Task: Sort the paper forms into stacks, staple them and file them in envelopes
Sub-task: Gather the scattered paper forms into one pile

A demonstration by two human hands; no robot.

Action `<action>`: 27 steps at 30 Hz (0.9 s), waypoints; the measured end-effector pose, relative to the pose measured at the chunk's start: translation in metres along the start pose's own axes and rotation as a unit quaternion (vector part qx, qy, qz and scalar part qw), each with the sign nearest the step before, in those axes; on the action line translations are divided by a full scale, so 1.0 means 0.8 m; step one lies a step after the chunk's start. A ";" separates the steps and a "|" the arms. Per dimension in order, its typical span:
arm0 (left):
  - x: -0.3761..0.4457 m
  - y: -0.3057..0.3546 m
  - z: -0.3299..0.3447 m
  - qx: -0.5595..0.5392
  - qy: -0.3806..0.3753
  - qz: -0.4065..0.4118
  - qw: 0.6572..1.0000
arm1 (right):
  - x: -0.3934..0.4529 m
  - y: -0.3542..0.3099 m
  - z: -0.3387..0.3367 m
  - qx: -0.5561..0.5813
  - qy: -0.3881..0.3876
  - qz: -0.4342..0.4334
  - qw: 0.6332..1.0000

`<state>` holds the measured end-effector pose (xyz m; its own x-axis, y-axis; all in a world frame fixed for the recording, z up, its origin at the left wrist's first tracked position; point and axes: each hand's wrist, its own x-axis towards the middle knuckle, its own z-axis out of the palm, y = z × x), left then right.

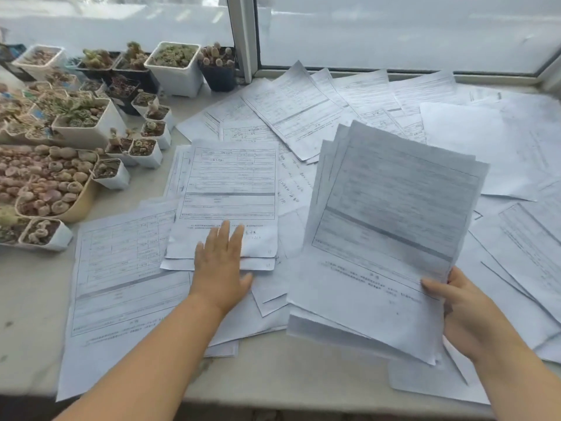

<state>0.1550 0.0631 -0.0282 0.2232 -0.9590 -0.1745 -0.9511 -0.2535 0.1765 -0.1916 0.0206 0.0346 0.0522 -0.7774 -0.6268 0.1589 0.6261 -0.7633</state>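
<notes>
Loose forms (303,117) lie spread over the counter (27,299) before the window (394,31), with potted plants (91,117) crowded at the left. A small stack (230,189) sits left of centre; a held sheaf (388,226) rises to its right, above more sheets

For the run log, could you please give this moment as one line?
left hand: flat on forms | right hand: holds sheaf | stage: sorting | pots: left
</notes>
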 end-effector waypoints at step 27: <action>-0.106 0.003 0.025 -0.128 0.052 0.135 0.981 | 0.048 0.031 0.110 -0.121 0.001 0.080 0.989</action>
<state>0.1292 0.1461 -0.0322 0.0037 -0.9999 0.0095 -0.8970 0.0009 0.4421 -0.0991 0.0013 0.0057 0.0551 -0.6672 -0.7428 -0.0911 0.7375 -0.6692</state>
